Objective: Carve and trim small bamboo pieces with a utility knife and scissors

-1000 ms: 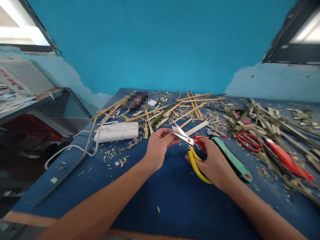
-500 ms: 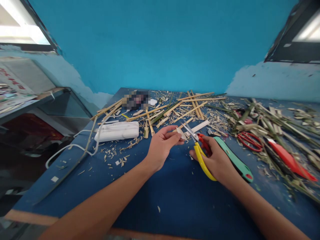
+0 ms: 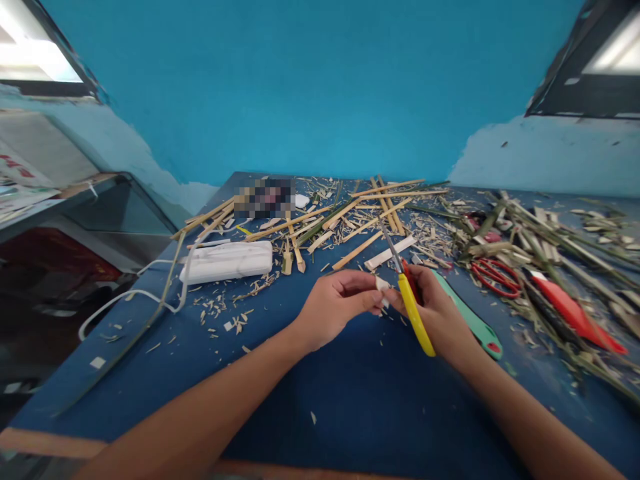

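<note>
My left hand [image 3: 345, 303] pinches a small pale piece [image 3: 383, 285] between thumb and fingers, above the blue table [image 3: 325, 393]. What the piece is made of cannot be made out. Scissors [image 3: 410, 303] with yellow and red handles are gripped in my right hand [image 3: 433, 307], their blades together and pointing away to the upper left. The fingertips of my right hand reach the pale piece, so both hands meet at it. Just behind my hands lies a flat pale strip [image 3: 390, 252]. A green-handled tool [image 3: 475, 320] rests beside my right hand, partly hidden by it.
A white power strip [image 3: 227, 261] with its cord lies left. Bamboo sticks [image 3: 350, 217] and shavings spread over the back. On the right are red-handled scissors [image 3: 496, 277], a red tool [image 3: 575, 310] and heaped split stalks [image 3: 540, 233]. A blue wall [image 3: 320, 87] stands behind.
My left hand has moved right with the pale piece, and my right hand's fingers have come onto it. The scissors' blades have closed and swung more upright. The view has shifted slightly.
</note>
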Demonstrator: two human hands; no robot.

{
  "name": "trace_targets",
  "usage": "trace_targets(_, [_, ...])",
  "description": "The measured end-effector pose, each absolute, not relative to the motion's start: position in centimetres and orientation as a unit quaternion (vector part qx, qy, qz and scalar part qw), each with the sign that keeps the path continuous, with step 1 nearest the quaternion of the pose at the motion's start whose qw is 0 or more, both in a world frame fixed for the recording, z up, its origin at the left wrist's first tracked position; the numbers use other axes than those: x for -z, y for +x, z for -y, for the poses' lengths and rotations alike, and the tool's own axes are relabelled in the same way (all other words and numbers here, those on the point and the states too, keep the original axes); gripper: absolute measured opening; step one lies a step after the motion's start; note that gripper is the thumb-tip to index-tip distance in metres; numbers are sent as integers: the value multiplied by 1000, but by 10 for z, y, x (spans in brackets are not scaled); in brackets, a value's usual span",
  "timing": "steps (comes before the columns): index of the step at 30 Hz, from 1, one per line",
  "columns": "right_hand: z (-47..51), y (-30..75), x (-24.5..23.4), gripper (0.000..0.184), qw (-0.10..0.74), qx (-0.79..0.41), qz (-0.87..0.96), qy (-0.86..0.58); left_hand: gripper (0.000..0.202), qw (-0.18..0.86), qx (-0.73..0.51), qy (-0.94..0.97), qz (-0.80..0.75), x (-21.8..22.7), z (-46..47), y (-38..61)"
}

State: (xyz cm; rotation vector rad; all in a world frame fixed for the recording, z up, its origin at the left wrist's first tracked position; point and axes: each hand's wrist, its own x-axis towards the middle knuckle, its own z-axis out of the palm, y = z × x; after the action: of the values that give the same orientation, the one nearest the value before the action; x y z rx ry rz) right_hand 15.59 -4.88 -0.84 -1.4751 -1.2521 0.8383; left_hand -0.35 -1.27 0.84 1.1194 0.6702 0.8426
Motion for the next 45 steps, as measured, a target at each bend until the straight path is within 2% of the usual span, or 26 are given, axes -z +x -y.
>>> trace_targets(7, [51,156,6,45,485,-353,516,-611,15,741,-351,495,-288,-6,10,-5])
trace_targets(19, [50,152,10,52,510,-373,496,-596,23,788,-310,463,-261,-5,11,-3])
trace_targets(35, [52,161,3,50,453,-305,529,-649,23,771,-379,422,-290,-7,4,-8])
trace_targets(45, [51,161,16,62,415,-248,571,-663,29,755,-428,392,-305,-8,1,-8])
